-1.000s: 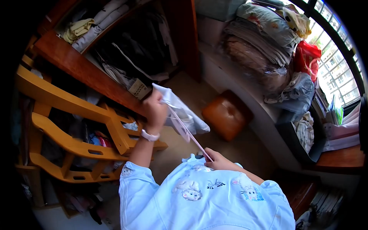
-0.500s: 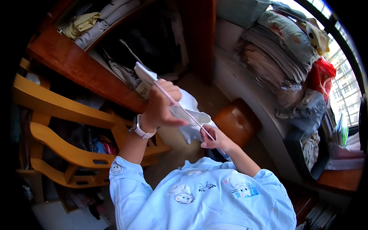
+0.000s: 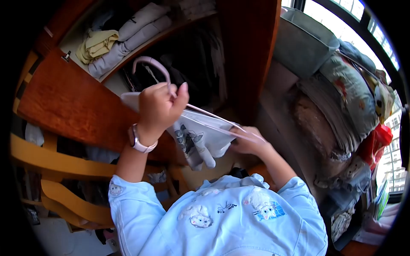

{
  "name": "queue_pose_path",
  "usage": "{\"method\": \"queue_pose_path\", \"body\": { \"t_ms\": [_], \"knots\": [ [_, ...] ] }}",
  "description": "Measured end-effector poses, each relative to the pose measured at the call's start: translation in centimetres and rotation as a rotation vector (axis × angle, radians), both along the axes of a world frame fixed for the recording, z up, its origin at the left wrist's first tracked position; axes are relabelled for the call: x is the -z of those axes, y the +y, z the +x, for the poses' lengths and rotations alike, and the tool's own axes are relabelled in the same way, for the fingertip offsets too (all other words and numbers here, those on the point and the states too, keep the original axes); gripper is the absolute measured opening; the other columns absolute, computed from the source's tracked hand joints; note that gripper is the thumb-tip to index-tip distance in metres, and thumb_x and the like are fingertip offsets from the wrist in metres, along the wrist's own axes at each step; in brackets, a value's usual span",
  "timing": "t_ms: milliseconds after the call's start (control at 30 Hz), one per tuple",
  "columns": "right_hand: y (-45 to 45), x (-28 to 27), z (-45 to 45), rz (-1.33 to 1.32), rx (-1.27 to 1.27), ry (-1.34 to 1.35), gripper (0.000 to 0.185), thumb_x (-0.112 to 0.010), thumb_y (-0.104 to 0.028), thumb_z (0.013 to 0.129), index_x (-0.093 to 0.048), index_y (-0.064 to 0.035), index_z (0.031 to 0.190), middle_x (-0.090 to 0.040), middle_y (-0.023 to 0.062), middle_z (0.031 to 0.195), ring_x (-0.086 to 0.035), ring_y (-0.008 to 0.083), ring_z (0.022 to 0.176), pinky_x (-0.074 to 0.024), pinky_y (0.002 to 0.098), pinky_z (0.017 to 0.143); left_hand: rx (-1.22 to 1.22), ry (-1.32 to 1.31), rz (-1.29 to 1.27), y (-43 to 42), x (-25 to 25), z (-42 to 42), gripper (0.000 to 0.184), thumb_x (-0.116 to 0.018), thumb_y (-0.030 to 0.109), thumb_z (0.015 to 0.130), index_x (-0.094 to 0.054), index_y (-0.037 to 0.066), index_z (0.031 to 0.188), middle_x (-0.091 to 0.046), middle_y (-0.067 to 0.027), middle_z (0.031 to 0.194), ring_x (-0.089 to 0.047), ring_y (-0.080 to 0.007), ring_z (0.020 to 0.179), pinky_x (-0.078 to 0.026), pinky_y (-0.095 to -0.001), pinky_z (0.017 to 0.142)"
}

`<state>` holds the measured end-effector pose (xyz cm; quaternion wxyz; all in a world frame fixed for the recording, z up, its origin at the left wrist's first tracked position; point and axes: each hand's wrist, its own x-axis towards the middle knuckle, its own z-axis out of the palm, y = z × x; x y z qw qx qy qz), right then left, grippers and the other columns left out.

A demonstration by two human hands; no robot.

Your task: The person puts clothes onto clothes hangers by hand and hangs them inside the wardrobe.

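Observation:
My left hand, with a watch on its wrist, is closed around the neck of a pink clothes hanger. The hanger's hook curves up above my fist, and its thin arm slants down to the right. A white garment with a grey printed figure hangs along that arm, below and between my hands. My right hand is closed at the garment's right edge, by the end of the hanger's arm. Its fingertips are blurred and partly hidden by the cloth.
An open wardrobe holds folded clothes on a shelf and dark hanging ones below. Yellow wooden furniture stands at the left. By the window are a grey bin, stacked bedding and a red bag.
The hanger has turned so its hook now points up above my left hand. The white garment is lifted and spread along its arm. My view has shifted left, towards the wardrobe.

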<state>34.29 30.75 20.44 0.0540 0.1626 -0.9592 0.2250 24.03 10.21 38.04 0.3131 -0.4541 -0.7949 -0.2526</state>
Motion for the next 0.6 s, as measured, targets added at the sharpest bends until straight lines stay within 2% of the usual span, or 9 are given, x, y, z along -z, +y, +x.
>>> {"method": "queue_pose_path", "body": {
  "t_ms": [67, 167, 233, 267, 367, 400, 467, 533, 600],
  "knots": [
    [3.1, -3.2, -2.5, 0.025, 0.079, -0.003, 0.015, -0.063, -0.013, 0.065, -0.062, -0.0073, 0.079, -0.061, 0.0092, 0.075, -0.060, 0.0268, 0.075, -0.0492, 0.0352, 0.064, -0.101, 0.077, -0.071, -1.6, 1.8, -3.6, 0.032, -0.058, 0.012, 0.077, -0.048, 0.003, 0.048, -0.046, -0.0132, 0.047, -0.048, -0.0306, 0.043, -0.035, -0.0352, 0.038],
    [4.9, -8.0, -5.4, -0.047, -0.181, 0.145, 0.009, -0.065, -0.007, 0.063, -0.059, -0.0046, 0.070, -0.058, 0.0090, 0.071, -0.055, 0.0255, 0.070, -0.0475, 0.0350, 0.060, -0.224, -0.113, -0.011, -3.9, 4.3, -7.8, 0.033, -0.056, 0.014, 0.079, -0.048, 0.001, 0.050, -0.046, -0.0154, 0.048, -0.048, -0.0325, 0.044, -0.034, -0.0364, 0.040],
    [4.1, -8.8, -8.4, -0.064, -0.314, 0.171, 0.008, -0.064, -0.007, 0.063, -0.060, -0.0040, 0.069, -0.058, 0.0085, 0.070, -0.054, 0.0249, 0.071, -0.0474, 0.0348, 0.062, -0.282, -0.215, 0.060, -4.7, 5.4, -10.5, 0.035, -0.055, 0.015, 0.082, -0.048, -0.002, 0.052, -0.047, -0.0170, 0.049, -0.048, -0.0337, 0.045, -0.032, -0.0363, 0.041],
    [3.6, -9.1, -9.6, -0.084, -0.455, 0.199, 0.007, -0.064, -0.008, 0.063, -0.061, -0.0034, 0.068, -0.058, 0.0080, 0.069, -0.053, 0.0243, 0.073, -0.0474, 0.0345, 0.064, -0.314, -0.319, 0.148, -5.3, 6.3, -12.0, 0.038, -0.053, 0.017, 0.084, -0.047, -0.003, 0.052, -0.045, -0.0155, 0.046, -0.044, -0.0283, 0.039, -0.030, -0.0350, 0.041],
    [3.3, -9.8, -13.5, -0.083, -0.469, 0.204, 0.007, -0.065, -0.007, 0.063, -0.060, -0.0025, 0.067, -0.059, 0.0090, 0.072, -0.052, 0.0249, 0.074, -0.0474, 0.0343, 0.065, -0.384, -0.528, 0.282, -7.8, 8.5, -17.7, 0.043, -0.051, 0.021, 0.087, -0.046, -0.005, 0.053, -0.039, -0.0089, 0.041, -0.034, -0.0135, 0.040, -0.028, -0.0330, 0.041],
    [3.1, -9.9, -15.0, -0.114, -0.474, 0.235, 0.009, -0.065, -0.007, 0.063, -0.060, -0.0020, 0.068, -0.059, 0.0095, 0.073, -0.053, 0.0250, 0.074, -0.0474, 0.0345, 0.065, -0.376, -0.522, 0.280, -8.2, 9.0, -19.2, 0.043, -0.052, 0.021, 0.087, -0.046, -0.005, 0.053, -0.041, -0.0084, 0.041, -0.036, -0.0129, 0.040, -0.028, -0.0330, 0.042],
    [1.9, -10.4, -17.9, -0.165, -0.383, 0.263, 0.013, -0.066, -0.006, 0.063, -0.060, -0.0003, 0.073, -0.060, 0.0113, 0.078, -0.054, 0.0259, 0.075, -0.0476, 0.0344, 0.065, -0.303, -0.522, 0.249, -8.5, 10.2, -21.7, 0.041, -0.052, 0.020, 0.086, -0.047, -0.004, 0.053, -0.043, -0.0103, 0.042, -0.038, -0.0162, 0.038, -0.029, -0.0331, 0.042],
    [0.1, -11.5, -21.0, -0.137, -0.278, 0.248, 0.014, -0.065, -0.006, 0.065, -0.060, -0.0007, 0.076, -0.059, 0.0127, 0.079, -0.055, 0.0273, 0.075, -0.0478, 0.0357, 0.066, -0.263, -0.396, 0.141, -7.4, 9.8, -23.6, 0.037, -0.054, 0.017, 0.083, -0.049, -0.003, 0.053, -0.046, -0.0155, 0.047, -0.046, -0.0304, 0.041, -0.031, -0.0348, 0.042],
    [-2.1, -11.5, -24.0, -0.220, -0.386, 0.288, 0.014, -0.064, -0.004, 0.067, -0.058, -0.0006, 0.079, -0.059, 0.0139, 0.081, -0.056, 0.0289, 0.078, -0.0483, 0.0364, 0.069, -0.148, -0.301, 0.141, -5.6, 9.1, -24.7, 0.035, -0.056, 0.014, 0.082, -0.048, -0.002, 0.052, -0.047, -0.0156, 0.048, -0.047, -0.0309, 0.043, -0.032, -0.0345, 0.041]
  ]
}}
